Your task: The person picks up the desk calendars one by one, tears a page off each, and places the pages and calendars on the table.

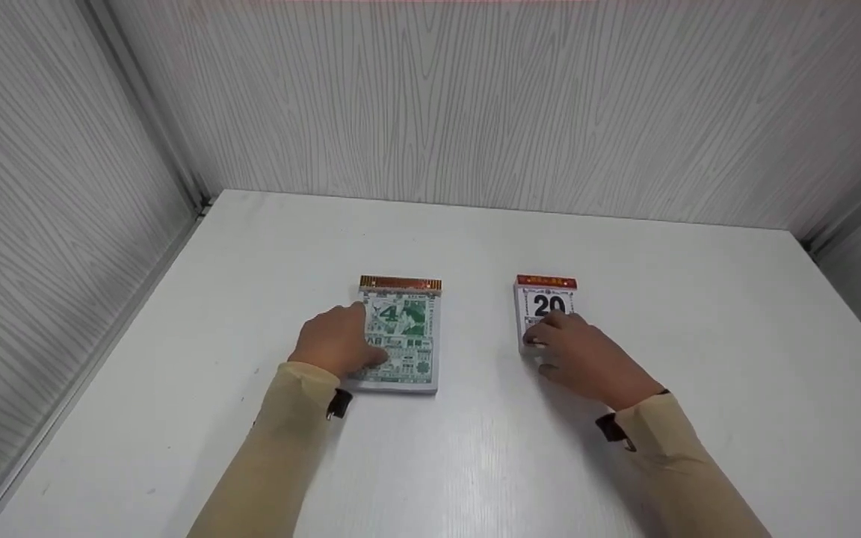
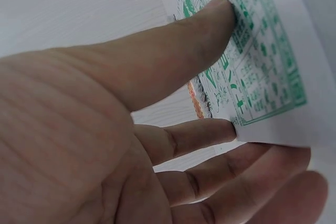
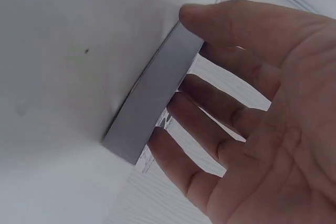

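Note:
Two tear-off calendars lie on the white tabletop. The larger green-printed calendar (image 1: 415,359) has a red and gold top band. My left hand (image 1: 335,342) grips it at its left side; the left wrist view shows the thumb pressed on the printed page (image 2: 268,51) and the other fingers along the edge. To the right lies a smaller calendar (image 1: 546,299) with a red band and a black 20. My right hand (image 1: 587,357) holds its lower part, fingers over the front and the thumb against the thick page edge (image 3: 152,93). The hand covers the lower page.
The white table (image 1: 475,463) meets a grey wood-grain panel (image 1: 430,104) at the back and another panel (image 1: 49,224) on the left. A strip of bare tabletop separates the two calendars. Dark straps show at both sleeve cuffs.

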Available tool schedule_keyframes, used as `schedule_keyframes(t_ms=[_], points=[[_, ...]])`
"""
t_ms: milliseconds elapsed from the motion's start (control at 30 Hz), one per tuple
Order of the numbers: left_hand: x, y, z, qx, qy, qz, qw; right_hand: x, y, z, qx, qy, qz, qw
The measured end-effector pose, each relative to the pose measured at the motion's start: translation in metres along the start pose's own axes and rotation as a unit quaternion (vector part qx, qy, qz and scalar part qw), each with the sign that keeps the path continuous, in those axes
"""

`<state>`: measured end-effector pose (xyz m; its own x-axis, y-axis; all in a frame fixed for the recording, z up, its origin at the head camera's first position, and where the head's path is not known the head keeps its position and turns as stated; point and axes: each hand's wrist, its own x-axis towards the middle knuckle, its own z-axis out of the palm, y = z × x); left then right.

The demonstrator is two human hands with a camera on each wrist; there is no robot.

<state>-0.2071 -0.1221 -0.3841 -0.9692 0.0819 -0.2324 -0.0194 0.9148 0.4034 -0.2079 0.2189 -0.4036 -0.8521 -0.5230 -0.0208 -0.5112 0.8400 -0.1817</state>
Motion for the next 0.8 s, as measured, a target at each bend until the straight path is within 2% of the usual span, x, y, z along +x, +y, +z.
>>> schedule_keyframes(t_ms=[167, 300, 467, 600, 800], points=[[-0.0022, 0.0002, -0.0006, -0.003, 0.002, 0.006, 1.0000, -0.0029, -0.0017, -0.0027, 0.004, -0.012, 0.013, 0.9998], [-0.0022, 0.0006, -0.0010, 0.000, 0.005, 0.007, 1.0000, -0.0037, -0.0034, -0.0035, 0.018, -0.003, 0.022, 0.9996], [-0.0010, -0.0006, -0.0013, 0.003, 0.001, 0.001, 1.0000, -0.0025, -0.0024, 0.0008, 0.014, 0.028, -0.015, 0.9994], [0.0000, -0.0005, -0.0010, 0.003, -0.004, -0.006, 1.0000, -0.0036, -0.0014, 0.0025, 0.005, 0.025, -0.030, 0.9992], [0.0003, -0.0005, -0.0016, -0.002, -0.006, -0.005, 1.0000, -0.0056, -0.0015, -0.0038, 0.024, -0.002, 0.007, 0.9997]])
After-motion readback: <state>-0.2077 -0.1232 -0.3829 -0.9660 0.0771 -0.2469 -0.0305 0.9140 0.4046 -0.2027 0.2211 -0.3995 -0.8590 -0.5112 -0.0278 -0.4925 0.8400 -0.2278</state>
